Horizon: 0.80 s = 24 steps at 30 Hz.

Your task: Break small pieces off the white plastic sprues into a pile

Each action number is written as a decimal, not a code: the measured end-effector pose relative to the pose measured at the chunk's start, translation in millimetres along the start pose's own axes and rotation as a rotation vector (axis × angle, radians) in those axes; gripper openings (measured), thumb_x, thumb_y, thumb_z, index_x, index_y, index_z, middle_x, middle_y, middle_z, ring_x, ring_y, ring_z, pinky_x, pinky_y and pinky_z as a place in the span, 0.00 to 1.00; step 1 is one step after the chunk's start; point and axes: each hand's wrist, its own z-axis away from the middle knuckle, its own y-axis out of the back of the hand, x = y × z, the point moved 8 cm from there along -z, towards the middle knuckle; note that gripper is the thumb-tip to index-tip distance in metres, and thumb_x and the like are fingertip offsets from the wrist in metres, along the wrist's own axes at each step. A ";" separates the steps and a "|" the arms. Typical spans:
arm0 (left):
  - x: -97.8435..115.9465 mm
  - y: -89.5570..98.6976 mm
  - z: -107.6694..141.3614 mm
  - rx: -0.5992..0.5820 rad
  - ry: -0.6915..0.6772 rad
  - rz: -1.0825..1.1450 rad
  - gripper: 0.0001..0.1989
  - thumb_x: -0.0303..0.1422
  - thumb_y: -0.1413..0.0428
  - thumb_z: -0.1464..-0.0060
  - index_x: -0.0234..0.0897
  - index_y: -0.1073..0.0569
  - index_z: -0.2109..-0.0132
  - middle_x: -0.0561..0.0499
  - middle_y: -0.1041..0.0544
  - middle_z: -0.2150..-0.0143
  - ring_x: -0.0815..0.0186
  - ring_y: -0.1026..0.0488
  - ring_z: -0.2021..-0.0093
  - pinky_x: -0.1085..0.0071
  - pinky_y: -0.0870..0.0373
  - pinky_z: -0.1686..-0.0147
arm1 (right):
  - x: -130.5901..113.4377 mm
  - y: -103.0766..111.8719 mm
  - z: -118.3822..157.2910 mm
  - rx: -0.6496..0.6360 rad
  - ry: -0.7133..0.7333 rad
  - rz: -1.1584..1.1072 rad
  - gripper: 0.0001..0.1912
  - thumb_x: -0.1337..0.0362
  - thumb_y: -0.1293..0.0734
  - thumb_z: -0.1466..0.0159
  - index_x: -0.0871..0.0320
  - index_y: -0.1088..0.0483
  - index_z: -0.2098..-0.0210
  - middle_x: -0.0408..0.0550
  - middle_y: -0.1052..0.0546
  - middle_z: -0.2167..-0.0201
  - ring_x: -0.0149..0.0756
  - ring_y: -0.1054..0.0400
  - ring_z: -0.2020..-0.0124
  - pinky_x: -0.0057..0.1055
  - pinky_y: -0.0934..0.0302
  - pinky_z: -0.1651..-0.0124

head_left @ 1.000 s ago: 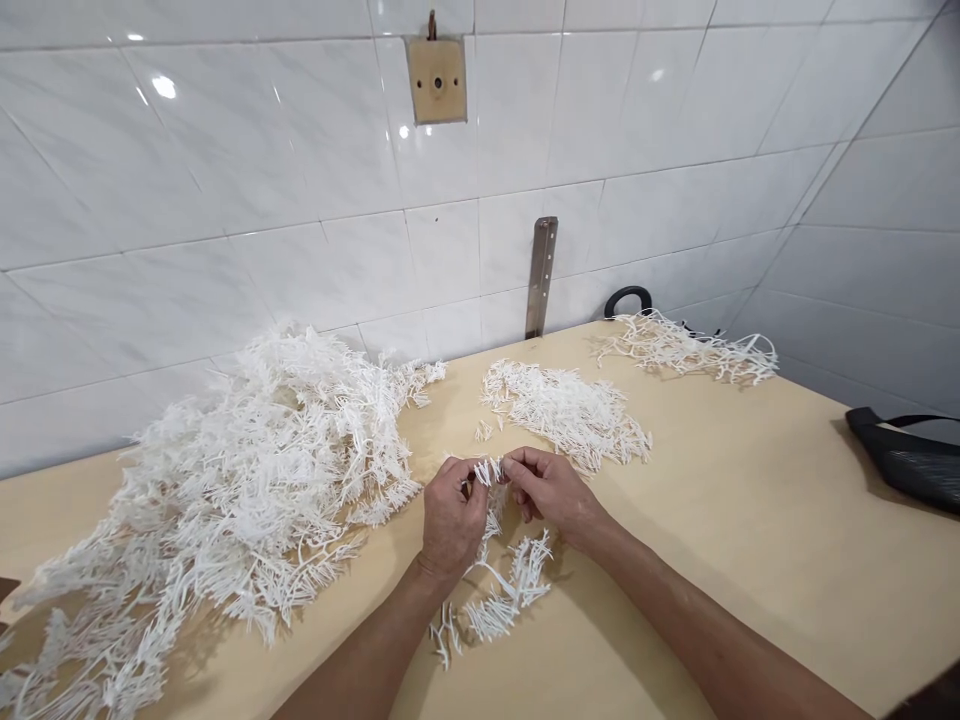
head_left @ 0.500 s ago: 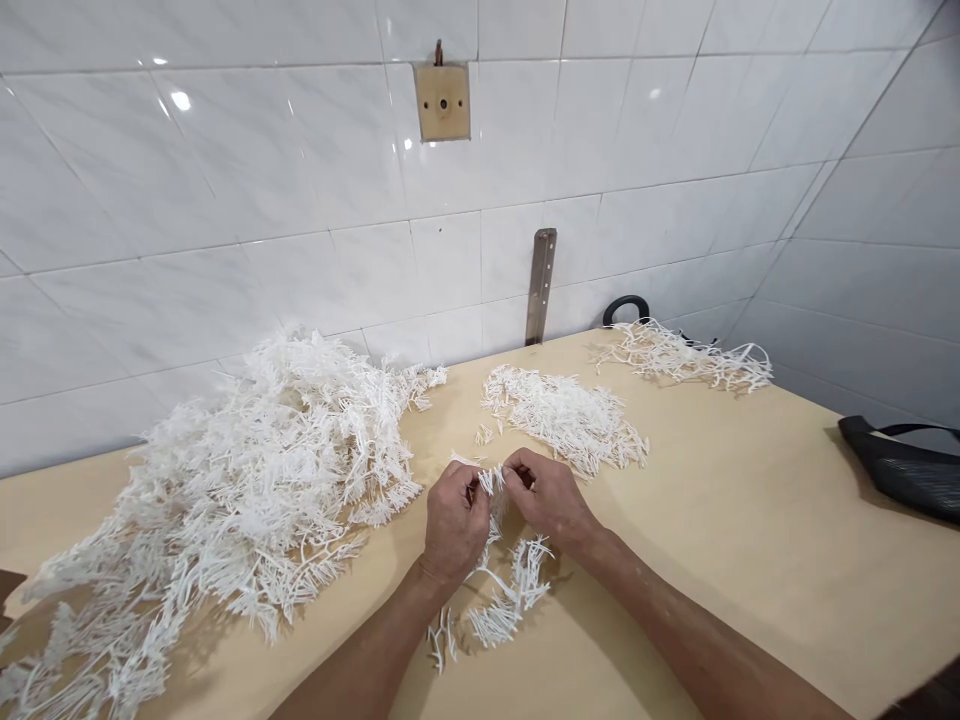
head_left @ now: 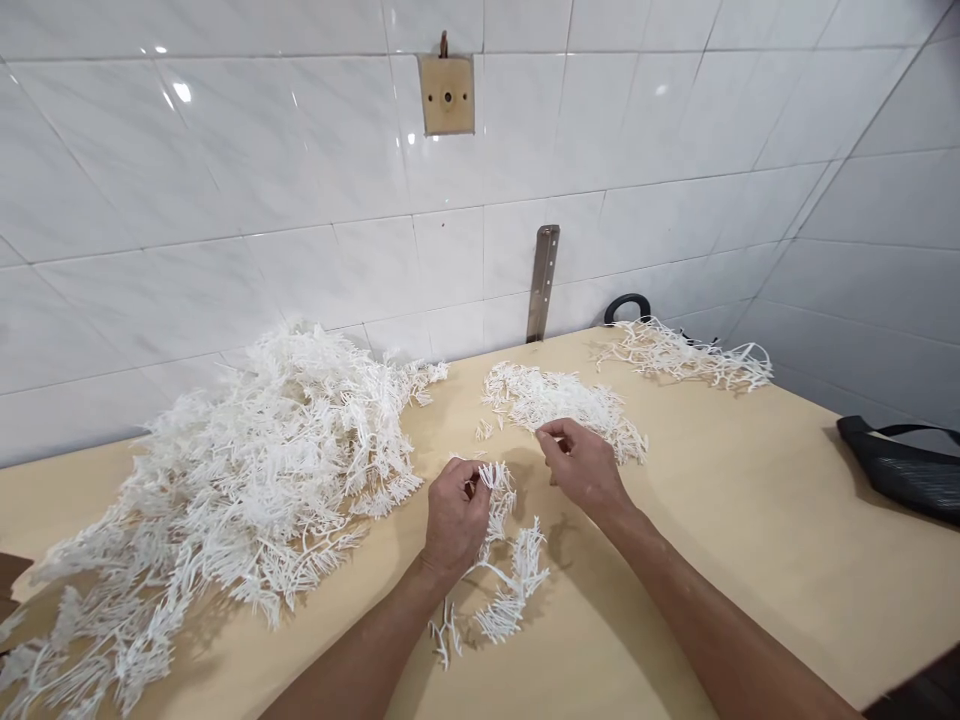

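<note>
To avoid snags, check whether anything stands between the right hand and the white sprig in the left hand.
Nothing visible does: the right hand is apart from the white sprig, an open gap between them. The left hand pinches the sprig from the opposite side.

Pretty bright and even indoor light, with hard little glare spots bouncing off the glossy tiled wall (head_left: pixel 300 150), while the side wall (head_left: pixel 885 240) at right goes greyer and dimmer. Soft shadows smudge the tan tabletop (head_left: pixel 757 490) below the right hand (head_left: pixel 583 468). Focus is decent overall, but the big white pile (head_left: pixel 277 470) mushes together in its brightest bits, and wide-angle stretch slants the tile lines near the edges.
</note>
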 end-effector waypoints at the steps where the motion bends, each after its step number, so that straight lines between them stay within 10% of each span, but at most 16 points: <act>1: -0.5 0.6 -0.2 0.007 0.003 0.000 0.10 0.24 0.49 0.46 0.37 0.23 0.68 0.53 0.28 0.72 0.69 0.32 0.71 0.74 0.38 0.70 | -2.5 -7.9 3.6 -0.077 -0.016 -0.060 0.12 0.54 0.36 0.39 0.56 0.28 0.66 0.41 0.28 0.80 0.32 0.35 0.83 0.29 0.39 0.78; 7: -1.3 4.3 -1.0 0.045 0.045 -0.031 0.09 0.25 0.48 0.45 0.37 0.24 0.69 0.52 0.27 0.72 0.68 0.31 0.70 0.72 0.38 0.69 | -16.4 -39.7 25.7 -0.345 -0.053 -0.213 0.15 0.51 0.37 0.38 0.56 0.30 0.71 0.39 0.32 0.83 0.28 0.40 0.88 0.26 0.44 0.84; 24: 1.7 1.4 -0.9 0.015 -0.013 -0.049 0.11 0.22 0.47 0.48 0.38 0.21 0.64 0.51 0.24 0.68 0.67 0.29 0.68 0.72 0.35 0.67 | -11.1 -53.1 31.1 -0.393 -0.132 -0.250 0.12 0.56 0.36 0.40 0.57 0.29 0.73 0.40 0.30 0.81 0.27 0.41 0.85 0.25 0.40 0.82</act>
